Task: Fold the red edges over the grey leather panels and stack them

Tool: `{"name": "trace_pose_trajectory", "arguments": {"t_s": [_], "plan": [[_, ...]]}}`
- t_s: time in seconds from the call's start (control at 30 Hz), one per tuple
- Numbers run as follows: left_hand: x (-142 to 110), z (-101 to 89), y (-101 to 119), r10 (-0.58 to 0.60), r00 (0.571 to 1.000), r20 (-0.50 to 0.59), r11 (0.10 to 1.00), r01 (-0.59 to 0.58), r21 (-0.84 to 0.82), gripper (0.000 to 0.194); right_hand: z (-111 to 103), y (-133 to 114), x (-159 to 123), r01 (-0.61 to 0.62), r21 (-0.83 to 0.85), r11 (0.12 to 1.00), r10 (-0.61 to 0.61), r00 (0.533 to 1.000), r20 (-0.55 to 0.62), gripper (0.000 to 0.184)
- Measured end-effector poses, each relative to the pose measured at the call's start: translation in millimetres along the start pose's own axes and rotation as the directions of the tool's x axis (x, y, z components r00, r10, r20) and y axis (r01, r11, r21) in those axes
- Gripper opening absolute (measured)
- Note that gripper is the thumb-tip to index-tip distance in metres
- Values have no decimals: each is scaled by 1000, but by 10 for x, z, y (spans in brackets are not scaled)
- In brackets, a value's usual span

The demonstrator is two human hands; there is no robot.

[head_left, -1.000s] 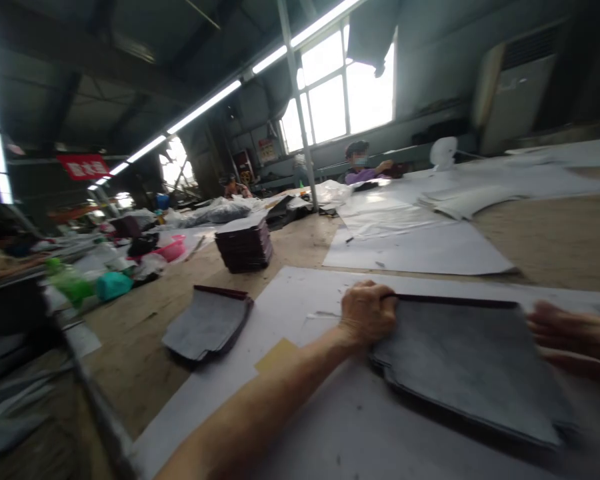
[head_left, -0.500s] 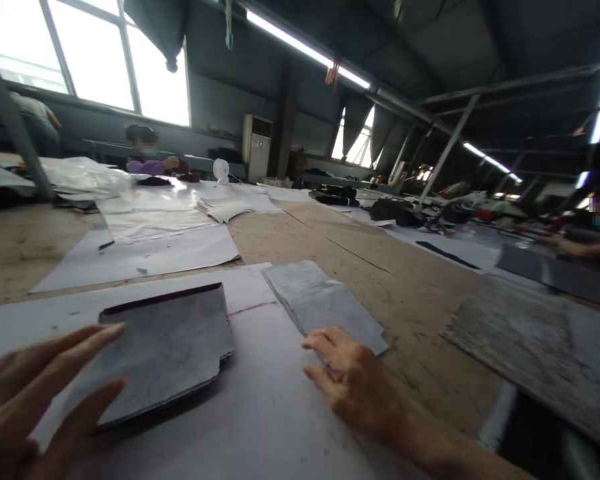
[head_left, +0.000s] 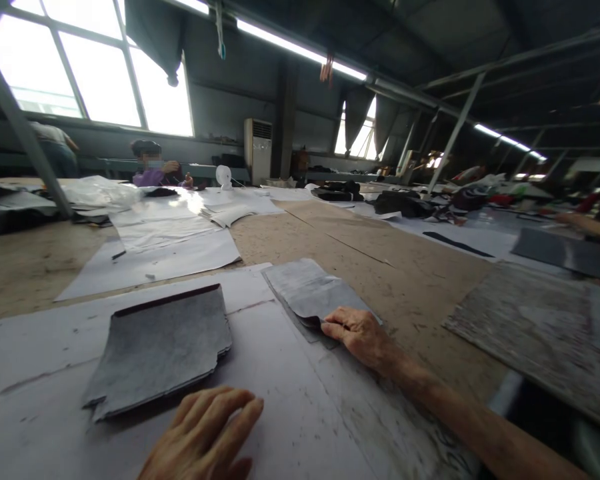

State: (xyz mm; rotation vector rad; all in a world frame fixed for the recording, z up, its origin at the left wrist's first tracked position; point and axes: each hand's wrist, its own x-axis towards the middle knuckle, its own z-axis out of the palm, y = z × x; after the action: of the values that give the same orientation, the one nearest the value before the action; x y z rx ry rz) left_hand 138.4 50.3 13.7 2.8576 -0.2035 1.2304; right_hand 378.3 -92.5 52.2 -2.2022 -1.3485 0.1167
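Note:
My right hand (head_left: 357,337) pinches the near edge of the top grey sheet (head_left: 313,287) on a flat stack at centre. That edge bends up and shows a dark underside, with other sheets lying below it. My left hand (head_left: 205,433) is over the white paper (head_left: 280,407) at the bottom, its fingers stretched out and nothing in them. Just beyond it lies a second stack of grey pieces (head_left: 165,347), with notched corners and a dark strip along the far edge.
A worn grey board (head_left: 535,320) lies at the right, near a dark gap at the table edge. Farther back are white sheets (head_left: 150,263), dark cloth pieces (head_left: 403,203) and a small white fan (head_left: 224,177). Other people sit or stand around the table.
My left hand has moved right and down, away from the notched stack. My right hand has shifted slightly right and up, and the top sheet's near edge is now lifted in its fingers.

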Motion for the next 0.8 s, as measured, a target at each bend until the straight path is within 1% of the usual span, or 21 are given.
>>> {"name": "trace_pose_trajectory", "arguments": {"t_s": [0.07, 0.1, 0.13, 0.17, 0.2, 0.27, 0.33, 0.37, 0.47, 0.57, 0.7, 0.77, 0.8], "plan": [[113, 122, 24, 42, 999, -30, 999, -43, -23, 29, -24, 52, 26, -57, 72, 996, 55, 998, 27, 20], [173, 185, 40, 38, 998, -43, 998, -40, -50, 30, -31, 78, 39, -87, 104, 991, 83, 996, 42, 23], [236, 243, 61, 19, 999, -33, 996, -22, -87, 31, -35, 104, 54, -116, 134, 984, 109, 992, 60, 26], [304, 296, 85, -16, 1000, 16, 992, 17, -124, 32, -38, 128, 71, -141, 162, 977, 130, 989, 76, 27], [377, 343, 111, -61, 993, 105, 985, 77, -155, 33, -41, 149, 91, -160, 189, 969, 145, 985, 92, 29], [530, 429, 155, -145, 953, 265, 964, 197, -181, 35, -50, 180, 138, -174, 239, 955, 151, 982, 114, 29], [682, 528, 167, -205, 912, 355, 946, 278, -166, 35, -63, 198, 185, -165, 286, 944, 136, 983, 121, 29], [751, 586, 157, -227, 899, 375, 941, 301, -152, 34, -68, 203, 204, -161, 305, 938, 130, 984, 121, 29], [912, 775, 84, -275, 884, 377, 937, 335, -101, 28, -54, 224, 218, -190, 354, 916, 160, 981, 112, 28], [995, 910, 18, -335, 873, 355, 927, 374, -44, 25, -7, 258, 182, -273, 410, 870, 253, 962, 103, 30], [1020, 947, 20, -377, 861, 341, 917, 399, 6, 22, 2, 341, 191, -341, 544, 767, 368, 928, 64, 27], [1019, 938, 34, -376, 860, 344, 918, 396, 13, 20, -73, 431, 255, -359, 626, 692, 450, 893, 16, 21], [1019, 933, 39, -376, 860, 345, 919, 395, 15, 19, -140, 497, 295, -371, 667, 646, 502, 865, -6, 20]]}}
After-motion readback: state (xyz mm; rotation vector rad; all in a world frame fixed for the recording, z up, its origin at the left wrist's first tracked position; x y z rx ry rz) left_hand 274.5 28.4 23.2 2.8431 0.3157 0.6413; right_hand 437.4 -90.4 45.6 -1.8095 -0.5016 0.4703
